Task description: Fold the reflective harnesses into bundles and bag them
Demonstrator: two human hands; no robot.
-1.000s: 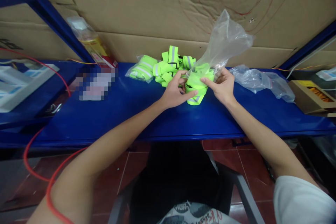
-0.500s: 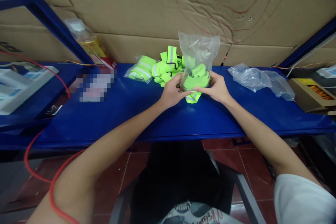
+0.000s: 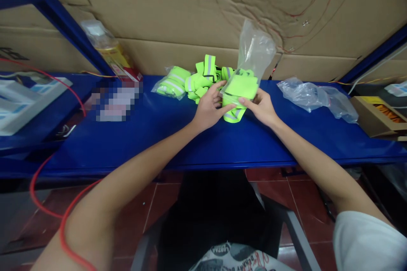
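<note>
My left hand and my right hand both grip a folded neon-green reflective band that sits partly inside a clear plastic bag. The bag stands up above my hands with its open end down around the band. A bit of the band with a grey stripe hangs out below. Just behind lies a loose heap of more neon-green bands, and left of it one band in its own bag.
All this rests on a blue metal shelf backed by cardboard. Empty clear bags lie to the right, then an open cardboard box. A red cable hangs at the left, near white boxes.
The bag swung from leaning right to upright, then tilted slightly right again, and it has slid lower over the band while my hands stayed close together.
</note>
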